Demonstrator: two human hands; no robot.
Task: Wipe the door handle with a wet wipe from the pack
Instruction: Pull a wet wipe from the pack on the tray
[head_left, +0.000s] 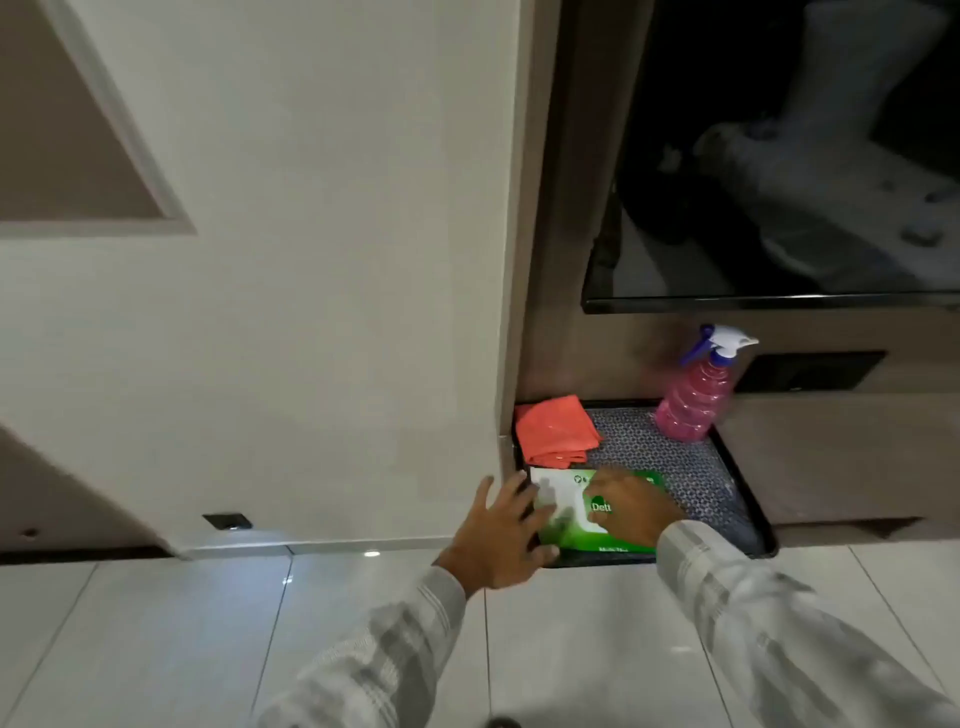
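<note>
A green and white pack of wet wipes (569, 501) lies flat in a black tray (737, 483) on the floor. My left hand (501, 540) rests with spread fingers on the pack's left edge. Over the middle of the pack, my right hand (631, 506) has its fingertips pressed down near the label. Whether those fingers pinch a flap or a wipe is blurred. No door handle is in view.
A folded orange cloth (556, 428) lies at the tray's back left, and a pink spray bottle (698, 392) stands at its back right. A white wall (311, 260) runs along the left. A dark television screen (779, 156) hangs above. Glossy white floor tiles (571, 649) lie in front.
</note>
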